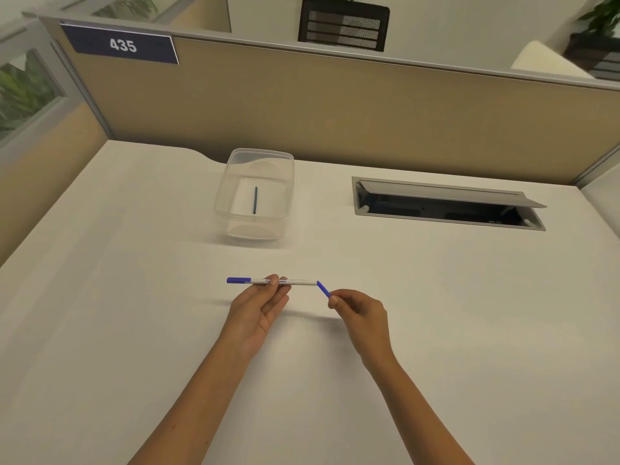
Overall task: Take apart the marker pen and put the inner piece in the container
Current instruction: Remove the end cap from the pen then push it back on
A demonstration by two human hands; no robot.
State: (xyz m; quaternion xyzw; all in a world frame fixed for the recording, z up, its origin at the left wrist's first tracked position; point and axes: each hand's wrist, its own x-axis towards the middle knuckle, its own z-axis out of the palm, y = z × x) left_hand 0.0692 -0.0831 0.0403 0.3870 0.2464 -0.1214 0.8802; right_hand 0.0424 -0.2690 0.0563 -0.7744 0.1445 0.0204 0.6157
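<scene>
A white marker pen point(298, 282) with a blue cap on its left end is held level above the desk, pinched at its middle by my left hand point(260, 307). My right hand point(359, 313) pinches a short blue end piece point(323, 289) that angles away from the pen's right end, its tip right at the barrel. A clear plastic container point(228, 182) stands further back on the desk, with one thin dark blue inner piece point(255, 200) lying on its bottom.
The white desk point(134, 297) is bordered by a tan partition wall point(335, 105) at the back. An open grey cable hatch point(446, 204) is sunk into the desk at the back right. A sign reading 435 point(122, 45) hangs on the partition.
</scene>
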